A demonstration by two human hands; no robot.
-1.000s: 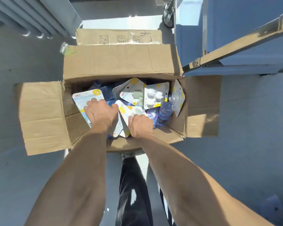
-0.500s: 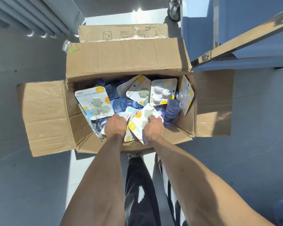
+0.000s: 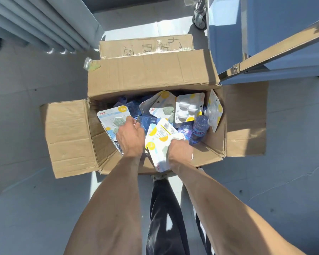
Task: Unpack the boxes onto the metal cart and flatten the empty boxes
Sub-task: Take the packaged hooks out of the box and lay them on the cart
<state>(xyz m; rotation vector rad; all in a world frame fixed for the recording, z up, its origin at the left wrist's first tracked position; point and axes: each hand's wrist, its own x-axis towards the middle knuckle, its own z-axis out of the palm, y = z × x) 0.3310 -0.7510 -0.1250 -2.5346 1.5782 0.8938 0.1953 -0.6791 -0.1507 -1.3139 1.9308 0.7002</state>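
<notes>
The open cardboard box is standing on the floor beside the metal cart. Inside it, the right hand is gripping a blister pack, and the left hand is resting, fingers curled, on another blister pack near water bottles.

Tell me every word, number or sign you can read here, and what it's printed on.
"3KG": yellow dot on the left blister card.
"ent": part of a water bottle label; the rest is hidden.
Three handling pictograms and a handwritten scrawl: far box, not legible.
Barcode and fine print: card in the right hand, too small.
Red logos on cards: blurred.
</notes>
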